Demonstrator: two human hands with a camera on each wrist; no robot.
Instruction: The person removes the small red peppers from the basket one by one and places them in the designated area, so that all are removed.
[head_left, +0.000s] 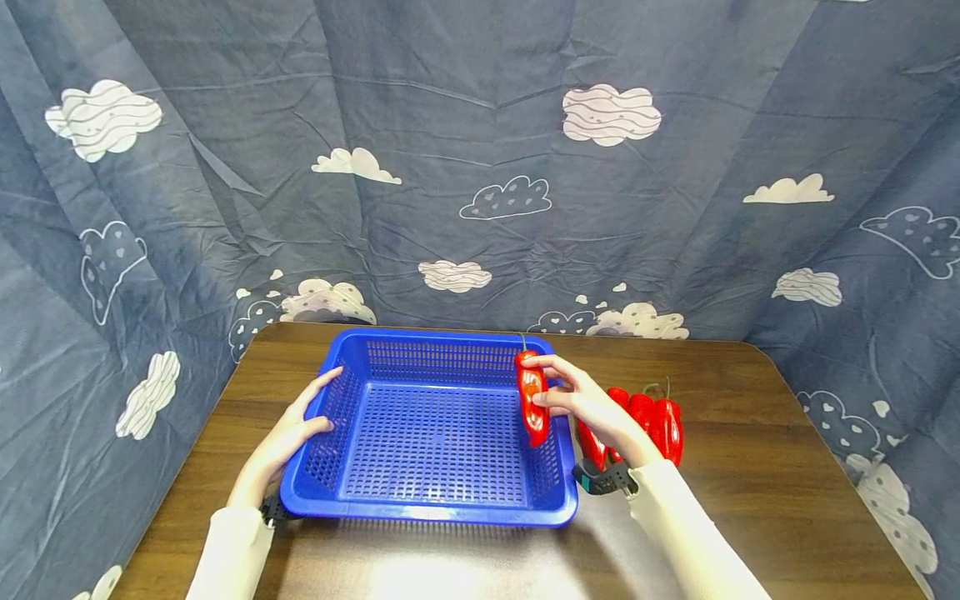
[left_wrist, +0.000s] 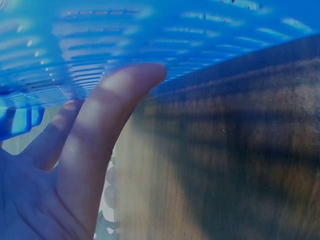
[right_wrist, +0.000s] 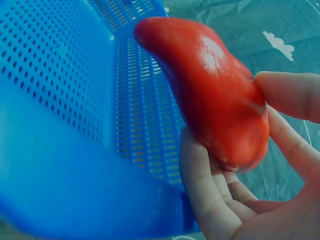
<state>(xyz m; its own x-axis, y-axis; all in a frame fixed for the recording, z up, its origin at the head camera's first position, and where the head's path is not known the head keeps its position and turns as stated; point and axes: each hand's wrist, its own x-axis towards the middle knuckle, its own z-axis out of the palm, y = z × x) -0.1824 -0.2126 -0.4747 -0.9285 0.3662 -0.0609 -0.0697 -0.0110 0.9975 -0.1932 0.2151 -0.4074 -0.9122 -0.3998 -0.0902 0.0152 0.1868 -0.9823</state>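
Observation:
A blue plastic basket with slotted walls stands on the wooden table. At its left rim is my left hand, thumb and finger extended and apart against that side; the left wrist view shows the thumb lying straight across the slotted blue plastic. My right hand holds a glossy red pepper over the basket's right end, pinched between thumb and fingers. Up close in the right wrist view, the pepper is smooth and curved, its narrow end pointing away from the palm.
Several more red peppers lie in a group on the table, right of the basket and partly behind my right forearm. A dark blue cloth with white clouds hangs behind the table and at both sides.

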